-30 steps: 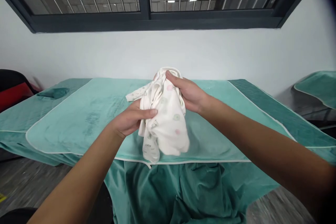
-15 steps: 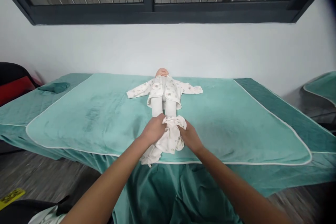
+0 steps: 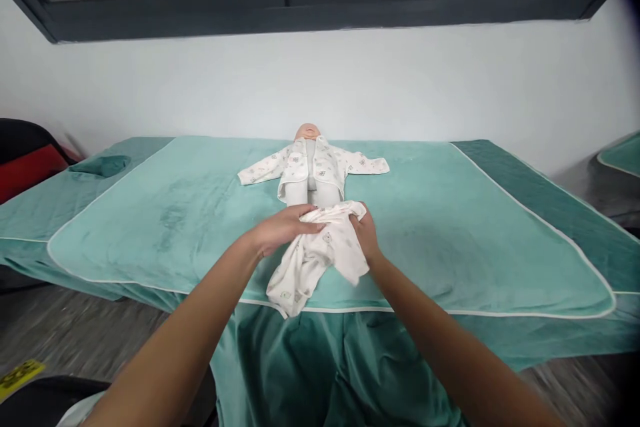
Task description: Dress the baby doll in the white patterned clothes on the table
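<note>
A baby doll (image 3: 309, 167) lies on its back on the teal towel (image 3: 150, 227), head toward the wall, wearing an open printed white jacket with sleeves spread. At the doll's legs both my hands hold small white printed baby trousers (image 3: 313, 257). My left hand (image 3: 283, 230) grips the waistband from the left, fingers closed over the cloth. On the right side of the waistband my right hand (image 3: 367, 233) pinches the fabric. The trouser legs trail toward the towel's near edge. The doll's feet are hidden behind the cloth.
The towel covers a bed draped in darker green fabric (image 3: 345, 373). A dark green folded cloth (image 3: 100, 165) lies at the far left. A red and black object (image 3: 25, 160) stands at the left. Another teal-covered surface (image 3: 620, 160) shows at the right edge. A white wall stands behind.
A second ago I held the bunched trousers up in the air, hiding the doll. They have come down to the doll's legs and my hands have spread the waistband wider.
</note>
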`<move>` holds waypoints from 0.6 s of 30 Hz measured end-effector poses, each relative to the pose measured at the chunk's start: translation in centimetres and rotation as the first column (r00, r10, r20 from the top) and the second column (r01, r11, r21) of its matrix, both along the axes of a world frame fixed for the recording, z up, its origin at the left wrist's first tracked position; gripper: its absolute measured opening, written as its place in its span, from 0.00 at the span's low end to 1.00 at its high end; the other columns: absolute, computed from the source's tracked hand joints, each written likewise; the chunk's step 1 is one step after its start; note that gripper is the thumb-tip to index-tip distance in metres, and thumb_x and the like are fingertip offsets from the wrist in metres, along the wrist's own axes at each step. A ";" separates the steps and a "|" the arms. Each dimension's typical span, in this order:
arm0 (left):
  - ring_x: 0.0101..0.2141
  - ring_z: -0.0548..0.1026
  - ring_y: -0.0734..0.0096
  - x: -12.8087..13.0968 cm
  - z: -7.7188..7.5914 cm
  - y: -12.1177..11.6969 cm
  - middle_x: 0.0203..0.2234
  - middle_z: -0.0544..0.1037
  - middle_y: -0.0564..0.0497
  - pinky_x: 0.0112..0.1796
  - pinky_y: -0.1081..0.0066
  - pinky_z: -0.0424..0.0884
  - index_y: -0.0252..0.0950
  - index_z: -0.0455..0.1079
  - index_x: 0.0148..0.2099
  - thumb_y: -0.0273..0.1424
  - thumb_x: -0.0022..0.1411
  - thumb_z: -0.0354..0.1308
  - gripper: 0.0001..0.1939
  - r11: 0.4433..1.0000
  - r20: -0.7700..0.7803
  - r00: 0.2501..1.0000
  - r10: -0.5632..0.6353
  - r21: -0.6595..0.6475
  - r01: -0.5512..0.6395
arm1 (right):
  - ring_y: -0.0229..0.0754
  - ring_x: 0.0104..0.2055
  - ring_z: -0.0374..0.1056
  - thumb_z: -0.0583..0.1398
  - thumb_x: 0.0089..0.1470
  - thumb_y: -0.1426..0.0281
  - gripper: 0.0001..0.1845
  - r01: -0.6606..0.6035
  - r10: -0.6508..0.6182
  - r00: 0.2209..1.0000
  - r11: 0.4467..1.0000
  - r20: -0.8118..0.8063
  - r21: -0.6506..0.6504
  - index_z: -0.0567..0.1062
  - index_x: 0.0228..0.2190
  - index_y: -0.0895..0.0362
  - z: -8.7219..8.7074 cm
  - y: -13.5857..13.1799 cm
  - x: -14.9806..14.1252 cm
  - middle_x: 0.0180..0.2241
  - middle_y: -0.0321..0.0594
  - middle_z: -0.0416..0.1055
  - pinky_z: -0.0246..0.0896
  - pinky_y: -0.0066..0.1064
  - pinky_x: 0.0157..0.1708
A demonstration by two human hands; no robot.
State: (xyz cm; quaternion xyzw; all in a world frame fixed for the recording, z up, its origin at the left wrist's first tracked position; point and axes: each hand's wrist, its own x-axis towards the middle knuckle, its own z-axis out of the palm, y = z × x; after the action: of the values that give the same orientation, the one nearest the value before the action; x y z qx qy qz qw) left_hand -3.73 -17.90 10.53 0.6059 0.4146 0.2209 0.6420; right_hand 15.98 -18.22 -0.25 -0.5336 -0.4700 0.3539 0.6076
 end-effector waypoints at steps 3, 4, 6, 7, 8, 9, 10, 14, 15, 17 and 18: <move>0.42 0.75 0.58 0.3 0.2 2.8 0.38 0.78 0.48 0.41 0.66 0.68 0.35 0.73 0.41 0.38 0.51 0.67 0.17 0.983 -0.055 0.991 0.118 0.150 -0.109 | 0.47 0.45 0.69 0.55 0.52 0.63 0.12 0.009 -0.009 1.000 1.000 -0.019 -0.009 0.70 0.39 0.54 -0.1 2.1 -0.2 0.43 0.43 0.75 0.64 0.39 0.49; 0.41 0.74 0.59 0.7 0.1 3.8 0.36 0.77 0.49 0.40 0.66 0.68 0.36 0.72 0.39 0.38 0.52 0.65 0.15 0.957 -0.079 0.981 0.178 0.244 -0.154 | 0.47 0.46 0.69 0.55 0.53 0.63 0.14 0.006 -0.006 0.999 1.000 -0.031 0.001 0.71 0.40 0.54 -0.1 2.7 -0.4 0.44 0.43 0.75 0.64 0.38 0.49; 0.40 0.73 0.61 1.6 -0.4 5.7 0.35 0.77 0.51 0.42 0.66 0.67 0.36 0.71 0.37 0.36 0.54 0.61 0.10 0.872 -0.095 0.954 0.286 0.439 -0.217 | 0.47 0.47 0.69 0.55 0.53 0.63 0.16 0.003 -0.002 0.999 1.000 -0.054 0.027 0.71 0.42 0.55 -0.1 3.8 -0.7 0.46 0.43 0.75 0.64 0.38 0.50; 0.41 0.73 0.62 2.1 -0.6 6.5 0.35 0.77 0.51 0.44 0.66 0.66 0.37 0.71 0.37 0.34 0.54 0.60 0.08 0.825 -0.090 0.940 0.329 0.513 -0.240 | 0.47 0.47 0.69 0.55 0.53 0.63 0.16 0.007 -0.004 0.998 0.999 -0.061 0.038 0.72 0.42 0.55 0.0 4.3 -0.8 0.46 0.43 0.75 0.64 0.38 0.49; 0.42 0.73 0.62 2.5 -0.9 7.2 0.36 0.77 0.51 0.46 0.66 0.65 0.37 0.71 0.37 0.33 0.54 0.59 0.07 0.783 -0.077 0.927 0.366 0.565 -0.262 | 0.47 0.46 0.69 0.55 0.53 0.63 0.16 0.015 -0.013 0.998 0.999 -0.063 0.040 0.72 0.42 0.56 0.1 4.8 -0.8 0.45 0.43 0.75 0.64 0.38 0.49; 0.42 0.72 0.62 2.8 -1.2 7.6 0.37 0.77 0.51 0.47 0.66 0.65 0.37 0.71 0.37 0.32 0.54 0.58 0.07 0.748 -0.062 0.916 0.396 0.600 -0.282 | 0.47 0.45 0.69 0.56 0.53 0.63 0.15 0.026 -0.024 0.998 0.999 -0.055 0.033 0.72 0.40 0.56 0.1 5.1 -0.7 0.44 0.42 0.76 0.63 0.38 0.48; 0.43 0.72 0.62 2.8 -1.4 7.8 0.37 0.77 0.51 0.47 0.66 0.64 0.37 0.71 0.37 0.31 0.54 0.57 0.07 0.725 -0.052 0.907 0.419 0.621 -0.299 | 0.47 0.45 0.68 0.57 0.53 0.63 0.14 0.034 -0.033 0.999 0.999 -0.035 0.020 0.72 0.39 0.55 0.1 5.3 -0.4 0.43 0.42 0.76 0.63 0.38 0.48; 0.40 0.72 0.63 1.0 -2.2 6.7 0.35 0.76 0.52 0.44 0.67 0.65 0.37 0.71 0.36 0.36 0.55 0.61 0.09 0.799 -0.040 0.925 0.378 0.520 -0.303 | 0.47 0.45 0.68 0.61 0.51 0.64 0.15 -0.044 0.044 0.994 0.999 0.097 0.001 0.73 0.41 0.54 0.4 4.7 1.5 0.43 0.40 0.75 0.62 0.38 0.48; 0.39 0.72 0.64 0.3 -2.4 6.3 0.35 0.75 0.52 0.42 0.68 0.66 0.37 0.71 0.37 0.38 0.54 0.63 0.11 0.849 -0.007 0.942 0.334 0.437 -0.298 | 0.47 0.46 0.68 0.61 0.51 0.64 0.17 -0.099 0.097 0.987 0.995 0.130 0.014 0.73 0.44 0.54 0.7 4.3 1.9 0.44 0.40 0.74 0.62 0.38 0.49; 0.37 0.73 0.66 -1.0 -2.7 5.6 0.34 0.75 0.52 0.39 0.69 0.67 0.37 0.71 0.38 0.39 0.51 0.67 0.15 0.923 0.117 0.954 0.275 0.247 -0.296 | 0.47 0.50 0.67 0.62 0.54 0.63 0.19 -0.229 0.214 0.954 0.972 0.211 0.048 0.72 0.47 0.53 2.2 3.7 2.1 0.48 0.41 0.73 0.60 0.38 0.52; 0.36 0.73 0.67 -1.4 -2.8 5.4 0.34 0.75 0.52 0.38 0.70 0.67 0.37 0.71 0.39 0.39 0.51 0.69 0.16 0.939 0.184 0.945 0.271 0.166 -0.302 | 0.47 0.53 0.67 0.62 0.56 0.61 0.19 -0.298 0.275 0.925 0.953 0.264 0.054 0.73 0.48 0.53 3.2 3.6 1.9 0.50 0.42 0.72 0.59 0.38 0.53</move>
State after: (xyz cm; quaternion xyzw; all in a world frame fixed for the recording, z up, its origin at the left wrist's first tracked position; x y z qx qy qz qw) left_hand -5.10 -12.46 7.77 0.5785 0.4228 0.3988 0.5723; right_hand 17.86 -14.59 2.95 -0.4711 -0.6324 0.3457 0.5086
